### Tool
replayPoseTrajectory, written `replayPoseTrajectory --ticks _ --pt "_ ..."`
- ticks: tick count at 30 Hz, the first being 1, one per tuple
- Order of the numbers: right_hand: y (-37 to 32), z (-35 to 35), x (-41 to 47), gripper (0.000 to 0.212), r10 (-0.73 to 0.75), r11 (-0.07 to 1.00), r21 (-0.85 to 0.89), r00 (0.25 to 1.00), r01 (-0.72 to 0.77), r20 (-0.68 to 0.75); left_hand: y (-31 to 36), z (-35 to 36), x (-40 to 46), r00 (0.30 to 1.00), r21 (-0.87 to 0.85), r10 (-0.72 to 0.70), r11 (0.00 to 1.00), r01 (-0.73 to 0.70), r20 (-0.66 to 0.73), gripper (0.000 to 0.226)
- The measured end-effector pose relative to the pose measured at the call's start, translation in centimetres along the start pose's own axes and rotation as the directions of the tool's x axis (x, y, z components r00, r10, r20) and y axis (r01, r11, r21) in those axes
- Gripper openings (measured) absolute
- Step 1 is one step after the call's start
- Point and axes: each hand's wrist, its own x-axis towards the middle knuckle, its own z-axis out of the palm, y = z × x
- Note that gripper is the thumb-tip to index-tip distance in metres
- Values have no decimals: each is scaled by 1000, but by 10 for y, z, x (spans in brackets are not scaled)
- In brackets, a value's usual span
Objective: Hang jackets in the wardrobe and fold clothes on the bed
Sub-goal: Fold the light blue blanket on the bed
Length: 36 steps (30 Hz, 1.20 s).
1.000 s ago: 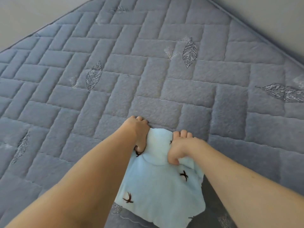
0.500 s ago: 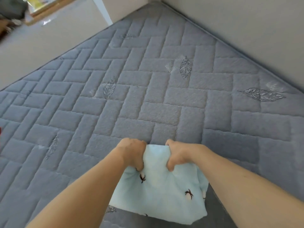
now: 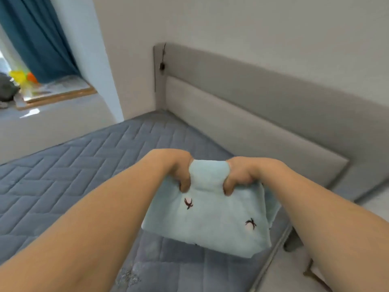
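Pale-blue soft cloth w/ small dark embroidered motifs (image 3: 212,216) is gripped at its top edge by left hand (image 3: 179,169) & right hand (image 3: 240,175), held above grey-blue quilted mattress (image 3: 63,182), apparently part-folded; no jackets/wardrobe seen, so most judged left.

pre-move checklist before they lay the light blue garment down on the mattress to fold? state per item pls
1. Left hand grips the light blue garment at its top edge: ok.
2. Right hand grips the same edge, apart from the left: ok.
3. Garment off the mattress, hanging from the hands: ok, though its lower edge looks close to the surface.
4. Garment hanging flat: not ok, extra layers bunch at its right side.
5. Bare mattress ahead of the hands for laying it down: ok.
6. Which face of the garment is toward the camera, front or back: cannot tell.
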Motion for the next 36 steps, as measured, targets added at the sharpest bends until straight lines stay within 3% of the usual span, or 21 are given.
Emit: replayPoseTrajectory --ticks 3,8,13,18,23,28,36 --pt "1 -49 -109 56 62 998 37 989 -57 -132 63 -64 -63 989 67 116 992 -110 -95 45" --pt "30 -111 -281 43 184 980 128 930 -151 -317 191 -138 -163 923 180 314 944 -278 -221 43" --pt "85 -136 -432 41 307 949 225 817 -222 -489 323 -172 -241 791 314 525 844 -436 -314 42" --pt "157 -124 -588 53 465 885 324 680 -334 -567 477 -168 -307 640 435 718 686 -583 -274 46" --pt "232 -82 -748 57 643 764 449 482 -464 -595 641 -127 -367 416 504 886 460 -731 -205 46" --pt "282 -9 -879 43 791 591 596 245 -544 -561 781 -67 -432 195 562 978 205 -801 -79 47" --pt "316 77 -1025 39 848 358 726 -120 -587 -515 941 6 -531 -156 640 987 -151 -754 48 48"
